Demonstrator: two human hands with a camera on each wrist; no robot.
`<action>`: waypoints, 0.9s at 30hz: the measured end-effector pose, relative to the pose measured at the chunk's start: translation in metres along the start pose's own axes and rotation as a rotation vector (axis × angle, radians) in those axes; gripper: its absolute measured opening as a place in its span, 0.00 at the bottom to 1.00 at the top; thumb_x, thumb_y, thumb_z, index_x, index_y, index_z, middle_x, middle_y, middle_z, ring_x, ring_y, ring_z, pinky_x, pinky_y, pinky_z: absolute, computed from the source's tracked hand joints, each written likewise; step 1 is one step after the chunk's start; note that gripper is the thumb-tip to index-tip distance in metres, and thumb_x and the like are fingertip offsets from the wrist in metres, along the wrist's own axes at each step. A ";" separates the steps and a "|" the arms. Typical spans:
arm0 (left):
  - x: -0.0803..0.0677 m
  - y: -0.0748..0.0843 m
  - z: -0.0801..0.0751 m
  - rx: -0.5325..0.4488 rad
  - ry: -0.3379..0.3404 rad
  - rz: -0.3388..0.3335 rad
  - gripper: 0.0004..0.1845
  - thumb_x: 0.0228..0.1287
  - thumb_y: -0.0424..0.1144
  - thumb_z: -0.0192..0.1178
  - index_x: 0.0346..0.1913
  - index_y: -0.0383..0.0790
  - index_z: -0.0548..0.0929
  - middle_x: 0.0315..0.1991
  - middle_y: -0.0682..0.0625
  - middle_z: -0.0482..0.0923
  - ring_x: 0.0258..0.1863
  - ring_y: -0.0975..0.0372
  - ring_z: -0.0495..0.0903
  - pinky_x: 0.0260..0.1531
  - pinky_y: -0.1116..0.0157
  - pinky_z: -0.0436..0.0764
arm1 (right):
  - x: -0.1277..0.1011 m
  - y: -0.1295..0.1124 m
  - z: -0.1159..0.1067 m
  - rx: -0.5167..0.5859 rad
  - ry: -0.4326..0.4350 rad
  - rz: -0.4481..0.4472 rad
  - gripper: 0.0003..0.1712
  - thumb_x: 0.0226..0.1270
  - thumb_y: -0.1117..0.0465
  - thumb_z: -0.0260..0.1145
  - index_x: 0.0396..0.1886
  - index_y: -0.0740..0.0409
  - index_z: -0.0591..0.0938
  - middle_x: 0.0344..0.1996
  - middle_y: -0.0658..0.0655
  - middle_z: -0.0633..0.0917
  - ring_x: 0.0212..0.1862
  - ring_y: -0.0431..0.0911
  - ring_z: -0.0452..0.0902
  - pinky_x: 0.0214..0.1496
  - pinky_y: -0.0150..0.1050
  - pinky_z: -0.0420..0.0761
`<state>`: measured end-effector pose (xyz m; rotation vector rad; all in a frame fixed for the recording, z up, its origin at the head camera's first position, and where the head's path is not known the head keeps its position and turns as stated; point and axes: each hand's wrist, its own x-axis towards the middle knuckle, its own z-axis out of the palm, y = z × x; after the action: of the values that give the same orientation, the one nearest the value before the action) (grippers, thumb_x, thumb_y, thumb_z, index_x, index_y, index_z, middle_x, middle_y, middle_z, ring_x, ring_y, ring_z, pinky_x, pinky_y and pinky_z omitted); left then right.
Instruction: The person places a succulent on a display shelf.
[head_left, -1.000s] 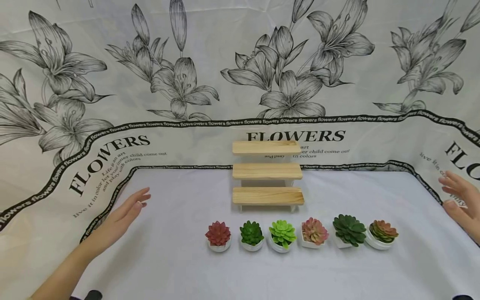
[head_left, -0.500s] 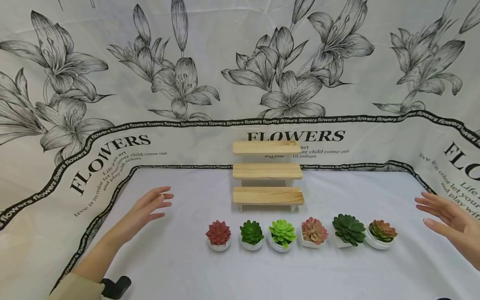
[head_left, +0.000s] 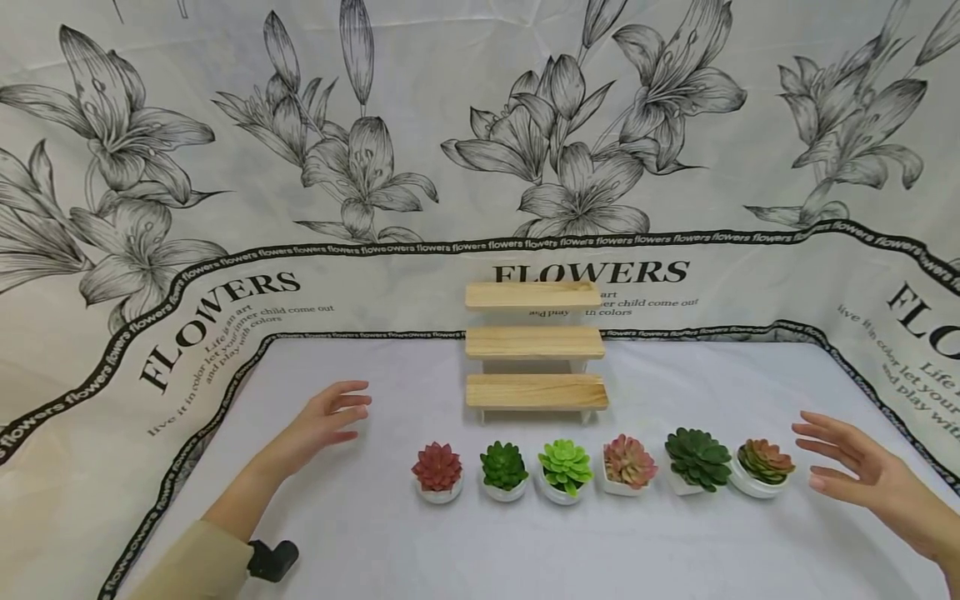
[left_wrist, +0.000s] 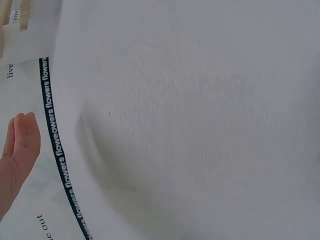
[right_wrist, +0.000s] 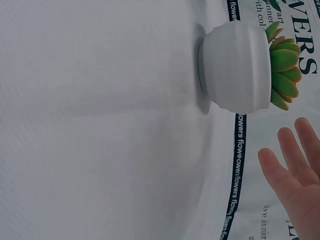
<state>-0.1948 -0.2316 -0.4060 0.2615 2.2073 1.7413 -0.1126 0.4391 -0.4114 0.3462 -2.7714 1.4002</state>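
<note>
Several small potted succulents stand in a row on the white cloth, from a red one [head_left: 437, 472] at the left to a reddish-green one [head_left: 763, 467] at the right. Behind them rises a three-step wooden stand [head_left: 534, 350]. My left hand [head_left: 330, 419] hovers open left of the red succulent, holding nothing. My right hand [head_left: 847, 471] hovers open just right of the reddish-green succulent, fingers spread. The right wrist view shows that plant's white pot [right_wrist: 235, 73] and my fingers [right_wrist: 295, 165] apart from it. Only my left hand's edge [left_wrist: 17, 150] shows in the left wrist view.
A flower-printed cloth [head_left: 225, 208] covers the table and rises as a backdrop behind the stand. A black printed border [head_left: 225, 392] curves round the white area. In the row also stand dark green [head_left: 503, 469], light green [head_left: 564, 471], pink [head_left: 628, 465] and large dark green [head_left: 697, 460] succulents.
Both hands have moved inward toward the row of succulents, the left from the far left border, the right from the frame's right edge. The plants and stand have not moved.
</note>
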 end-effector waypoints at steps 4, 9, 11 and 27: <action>0.011 -0.003 0.008 -0.037 -0.020 -0.019 0.31 0.67 0.38 0.55 0.69 0.34 0.56 0.65 0.31 0.58 0.63 0.42 0.61 0.57 0.48 0.71 | 0.000 0.001 0.007 0.039 -0.032 0.002 0.44 0.63 0.75 0.59 0.73 0.46 0.53 0.56 0.30 0.63 0.52 0.19 0.62 0.41 0.20 0.75; 0.024 -0.006 0.018 -0.067 -0.038 -0.023 0.32 0.67 0.38 0.55 0.69 0.34 0.55 0.65 0.31 0.59 0.62 0.43 0.62 0.57 0.48 0.70 | 0.001 0.003 0.012 0.074 -0.050 -0.007 0.44 0.61 0.76 0.59 0.73 0.49 0.53 0.55 0.31 0.65 0.52 0.20 0.64 0.42 0.21 0.76; 0.030 -0.006 0.024 -0.081 -0.046 -0.023 0.32 0.67 0.37 0.55 0.69 0.34 0.55 0.65 0.31 0.59 0.62 0.43 0.63 0.57 0.48 0.70 | 0.001 0.003 0.013 0.085 -0.059 -0.014 0.44 0.61 0.77 0.60 0.73 0.51 0.54 0.55 0.31 0.66 0.52 0.20 0.65 0.42 0.22 0.76; 0.078 -0.010 0.067 -0.116 -0.178 -0.045 0.32 0.66 0.37 0.56 0.70 0.38 0.56 0.62 0.35 0.64 0.57 0.50 0.70 0.52 0.56 0.77 | 0.010 0.006 0.026 0.049 -0.111 -0.015 0.45 0.54 0.74 0.67 0.70 0.58 0.58 0.49 0.33 0.72 0.48 0.25 0.67 0.43 0.20 0.73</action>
<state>-0.2429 -0.1468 -0.4399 0.3231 1.9659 1.7424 -0.1215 0.4194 -0.4305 0.4585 -2.8177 1.4927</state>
